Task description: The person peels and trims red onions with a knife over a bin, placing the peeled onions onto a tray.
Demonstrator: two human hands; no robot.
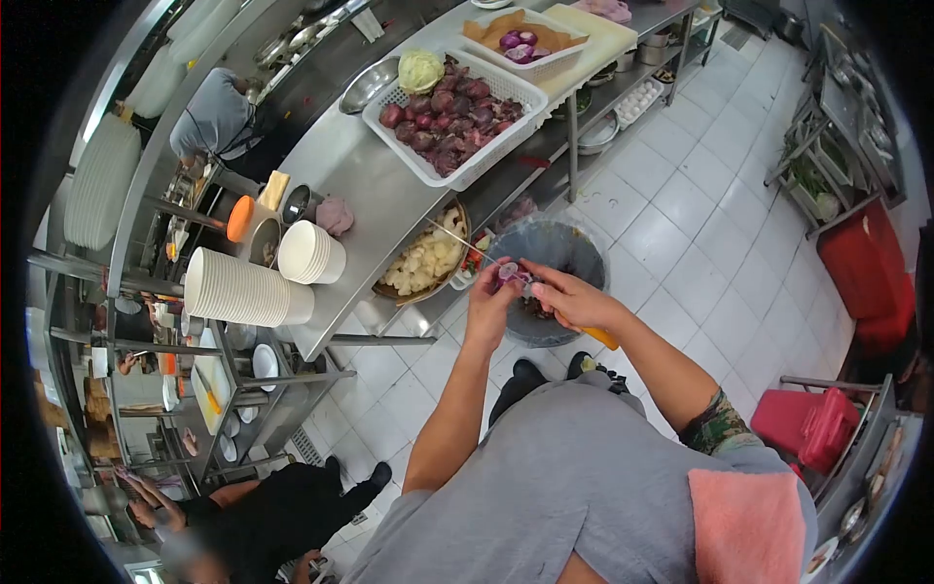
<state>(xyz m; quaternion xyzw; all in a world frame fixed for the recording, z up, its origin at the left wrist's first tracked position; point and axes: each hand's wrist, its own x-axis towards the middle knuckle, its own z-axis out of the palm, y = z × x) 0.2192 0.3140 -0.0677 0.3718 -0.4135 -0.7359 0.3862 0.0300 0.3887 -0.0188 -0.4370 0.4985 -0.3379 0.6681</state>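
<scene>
Both my hands are together over a grey bin (608,255) that has dark scraps inside. My left hand (486,310) grips a partly peeled red onion (509,273) in its fingers. In my right hand (576,300) is a knife (600,338) with a yellow-orange handle; what looks like its thin blade points up and left past the onion. My right fingertips are at the onion too, though their exact contact is hard to make out. Left of my hands, a bowl of pale peeled pieces (428,261) sits below the counter edge.
A white basket (533,102) of red onions with a pale cabbage (420,72) stands on the steel counter (375,209). Behind it is a smaller basket (574,44) with a few purple onions. Stacked paper cups (243,289) stand nearer. A person in black (282,516) works at lower left.
</scene>
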